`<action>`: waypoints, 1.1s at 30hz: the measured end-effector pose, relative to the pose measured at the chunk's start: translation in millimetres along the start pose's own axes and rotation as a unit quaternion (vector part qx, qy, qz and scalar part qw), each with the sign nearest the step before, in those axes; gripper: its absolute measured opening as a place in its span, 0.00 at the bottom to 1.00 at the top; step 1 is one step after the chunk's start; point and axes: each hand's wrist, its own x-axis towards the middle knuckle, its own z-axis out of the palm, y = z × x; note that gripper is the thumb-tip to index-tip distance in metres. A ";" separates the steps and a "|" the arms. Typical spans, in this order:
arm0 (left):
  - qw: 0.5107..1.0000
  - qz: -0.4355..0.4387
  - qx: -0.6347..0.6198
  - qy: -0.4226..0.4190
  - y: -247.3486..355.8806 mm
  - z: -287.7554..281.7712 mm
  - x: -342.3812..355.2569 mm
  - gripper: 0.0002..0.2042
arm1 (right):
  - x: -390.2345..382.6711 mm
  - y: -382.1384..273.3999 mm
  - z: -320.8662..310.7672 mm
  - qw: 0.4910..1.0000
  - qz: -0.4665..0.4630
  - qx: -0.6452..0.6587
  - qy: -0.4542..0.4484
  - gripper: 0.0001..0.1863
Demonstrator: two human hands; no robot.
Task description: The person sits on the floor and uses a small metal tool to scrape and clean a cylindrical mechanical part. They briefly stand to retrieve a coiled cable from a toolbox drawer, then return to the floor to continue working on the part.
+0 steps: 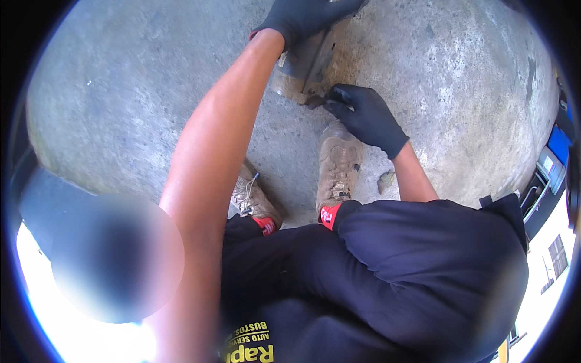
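A dirty brown-and-grey part (pixel 302 71), long and blocky with a dark groove along it, is near the top of the head view above the concrete. My left hand (pixel 302 21), in a black glove, grips its far end; the fingertips are partly cut off by the picture's edge. At the near end of the part, a small dark flat piece (pixel 315 101) sticks out. My right hand (pixel 368 118), also black-gloved, is closed with thumb and fingers pinched at that piece. Whether the piece is attached to the part I cannot tell.
Grey stained concrete floor (pixel 133 115) lies all around. My two tan shoes (pixel 340 160) stand just below the part. A dry leaf (pixel 385 180) lies right of them. Blue and dark equipment (pixel 558 145) lines the right rim. A blurred round patch covers the lower left.
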 end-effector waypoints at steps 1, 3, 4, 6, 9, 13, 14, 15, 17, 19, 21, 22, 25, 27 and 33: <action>1.000 0.011 0.009 -0.002 -3.1 -0.6 0.5 0.34 | 2.4 0.0 1.1 0.998 0.005 -0.068 0.009 0.16; 0.999 0.031 0.026 -0.007 -10.4 -3.2 3.0 0.34 | 1.4 -1.5 -8.9 0.995 0.031 -0.087 0.024 0.16; 1.000 0.017 0.015 -0.006 -6.2 0.7 -1.2 0.34 | -3.1 -3.6 -13.1 0.993 0.054 -0.096 0.031 0.16; 1.000 -0.006 -0.004 0.004 12.3 -0.3 -3.5 0.34 | -3.1 -12.2 -15.5 0.993 0.048 0.105 -0.011 0.15; 0.999 -0.001 0.032 -0.016 -8.6 -4.1 -0.4 0.35 | 9.0 -1.7 -5.9 0.991 0.059 0.118 -0.031 0.14; 0.998 -0.047 -0.002 -0.044 5.9 -4.4 -2.5 0.35 | 8.9 -11.7 -18.9 0.987 0.064 -0.131 0.068 0.15; 0.997 -0.044 -0.001 -0.057 3.8 -7.6 -0.6 0.36 | 7.5 -18.6 -22.2 0.996 0.044 -0.052 0.058 0.16; 0.997 -0.040 0.000 -0.071 2.4 -9.5 0.3 0.36 | 9.2 -17.4 -17.7 0.998 0.040 -0.024 0.037 0.16; 0.998 -0.018 0.000 -0.055 1.2 -6.9 2.5 0.36 | 14.0 -8.1 -7.1 0.999 0.031 0.031 -0.001 0.16; 0.999 -0.012 -0.003 -0.029 -0.7 -4.7 0.5 0.35 | 7.7 3.9 -3.0 0.994 0.045 -0.073 0.065 0.17; 1.000 -0.021 -0.012 0.006 -2.0 -2.7 -2.7 0.34 | 6.0 9.5 -6.3 0.993 0.073 -0.063 0.073 0.17; 0.999 -0.035 -0.003 0.010 2.7 -2.9 -9.4 0.34 | 5.1 -1.1 -14.3 0.994 0.098 -0.001 0.046 0.17; 0.999 -0.044 0.015 -0.012 19.9 -6.1 -6.1 0.34 | 9.1 -10.3 -15.6 0.992 0.080 0.093 -0.004 0.16; 0.996 -0.037 0.041 -0.077 10.0 -15.6 5.0 0.36 | 14.6 -6.1 -8.3 0.997 0.056 0.049 0.022 0.16; 0.992 -0.068 -0.102 -0.011 30.0 -16.5 -0.9 0.37 | 13.4 -14.7 -39.2 0.987 0.043 0.114 0.108 0.13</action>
